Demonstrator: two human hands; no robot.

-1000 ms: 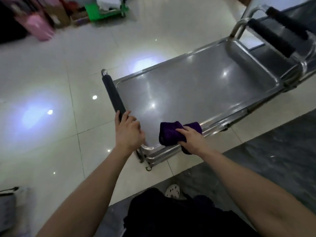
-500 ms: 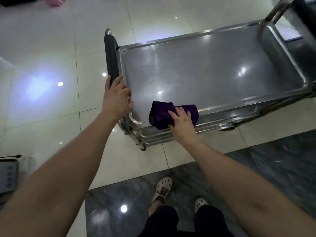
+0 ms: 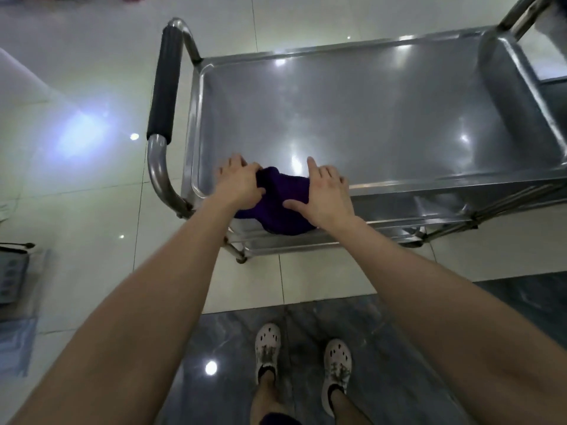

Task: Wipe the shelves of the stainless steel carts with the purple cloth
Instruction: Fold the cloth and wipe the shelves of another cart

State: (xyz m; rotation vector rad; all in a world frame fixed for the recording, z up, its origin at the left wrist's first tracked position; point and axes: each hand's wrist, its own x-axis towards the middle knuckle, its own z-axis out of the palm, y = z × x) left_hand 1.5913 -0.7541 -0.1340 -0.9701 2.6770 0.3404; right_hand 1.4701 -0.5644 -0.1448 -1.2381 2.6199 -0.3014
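At the frame's centre, the purple cloth (image 3: pixel 287 194) is draping over the near rim of the top shelf (image 3: pixel 368 118). The left hand (image 3: pixel 239 187) is gripping it with curled fingers while the right hand (image 3: pixel 326 199) is pressing it with straight fingers, probably rearranging it for wiping.

I see only the middle of the crumpled purple cloth (image 3: pixel 283 196); the left hand (image 3: pixel 237 187) and right hand (image 3: pixel 326 199) cover its ends. The stainless steel cart (image 3: pixel 368 118) runs off-frame on the right.
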